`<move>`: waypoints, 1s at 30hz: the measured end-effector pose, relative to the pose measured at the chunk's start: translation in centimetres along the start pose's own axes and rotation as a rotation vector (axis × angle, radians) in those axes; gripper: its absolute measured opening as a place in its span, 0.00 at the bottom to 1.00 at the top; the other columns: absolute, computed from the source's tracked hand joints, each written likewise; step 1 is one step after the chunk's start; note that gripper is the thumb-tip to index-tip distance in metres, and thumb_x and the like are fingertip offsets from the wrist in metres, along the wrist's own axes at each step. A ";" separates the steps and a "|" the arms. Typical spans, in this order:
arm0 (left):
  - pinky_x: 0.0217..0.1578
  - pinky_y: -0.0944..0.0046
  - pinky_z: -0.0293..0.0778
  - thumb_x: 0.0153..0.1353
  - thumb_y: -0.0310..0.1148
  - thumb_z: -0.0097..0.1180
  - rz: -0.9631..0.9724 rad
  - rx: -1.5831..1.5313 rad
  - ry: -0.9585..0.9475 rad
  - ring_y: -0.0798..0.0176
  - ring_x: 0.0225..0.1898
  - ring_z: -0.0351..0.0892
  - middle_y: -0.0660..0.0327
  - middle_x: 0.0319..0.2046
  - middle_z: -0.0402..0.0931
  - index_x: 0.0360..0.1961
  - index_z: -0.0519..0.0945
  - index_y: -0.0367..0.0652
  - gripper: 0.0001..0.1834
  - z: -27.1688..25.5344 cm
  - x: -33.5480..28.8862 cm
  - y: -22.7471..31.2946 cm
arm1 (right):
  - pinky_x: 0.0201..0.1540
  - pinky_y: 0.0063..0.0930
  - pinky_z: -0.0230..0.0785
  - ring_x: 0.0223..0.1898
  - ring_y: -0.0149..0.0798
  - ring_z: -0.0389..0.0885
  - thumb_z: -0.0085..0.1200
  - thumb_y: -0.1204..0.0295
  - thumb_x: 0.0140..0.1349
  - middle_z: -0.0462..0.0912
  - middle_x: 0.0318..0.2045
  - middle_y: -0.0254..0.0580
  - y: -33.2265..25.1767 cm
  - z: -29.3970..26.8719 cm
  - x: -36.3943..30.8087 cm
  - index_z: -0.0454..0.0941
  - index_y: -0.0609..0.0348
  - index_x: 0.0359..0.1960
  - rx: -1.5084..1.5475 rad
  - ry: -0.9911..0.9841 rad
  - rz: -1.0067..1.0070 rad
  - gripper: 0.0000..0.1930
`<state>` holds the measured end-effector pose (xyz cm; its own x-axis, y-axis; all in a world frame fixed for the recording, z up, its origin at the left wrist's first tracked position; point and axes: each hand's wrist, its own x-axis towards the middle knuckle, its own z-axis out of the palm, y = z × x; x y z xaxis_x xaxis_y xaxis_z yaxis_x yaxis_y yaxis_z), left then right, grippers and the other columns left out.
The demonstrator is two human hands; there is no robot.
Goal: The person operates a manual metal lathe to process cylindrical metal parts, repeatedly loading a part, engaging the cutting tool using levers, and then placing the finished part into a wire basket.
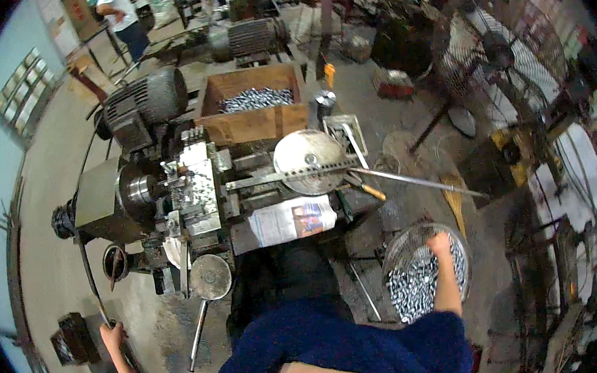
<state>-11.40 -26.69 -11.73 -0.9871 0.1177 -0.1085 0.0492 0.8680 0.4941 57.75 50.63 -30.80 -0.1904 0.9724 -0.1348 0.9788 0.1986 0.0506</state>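
Observation:
My left hand is closed round the lower end of a long dark lever that runs up beside the lathe-like machine. My right hand is over the far part of a round wire basket to my right. Its fingers look curled together; what they hold, if anything, is too small to make out. Many small shiny metal parts fill the near part of the basket. At the machine's left stands its round metal chuck.
A wooden box of similar metal parts stands behind the machine. A round pale pan, a newspaper and a long rod lie before me. At right stands a large fan. Another person is at far left.

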 end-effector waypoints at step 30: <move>0.20 0.71 0.67 0.56 0.40 0.54 0.567 -0.545 -0.684 0.74 0.19 0.72 0.65 0.15 0.76 0.22 0.80 0.37 0.16 3.5 -8.3 29.8 | 0.35 0.36 0.70 0.33 0.44 0.73 0.56 0.66 0.35 0.76 0.29 0.40 -53.6 -31.2 -26.7 0.79 0.57 0.23 0.598 0.110 -1.980 0.11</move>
<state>-1.24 -0.14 0.89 -0.5353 0.8360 -0.1204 0.2357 0.2847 0.9292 8.01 17.83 0.93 -0.7657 -0.4528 0.4569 -0.6157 0.7214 -0.3170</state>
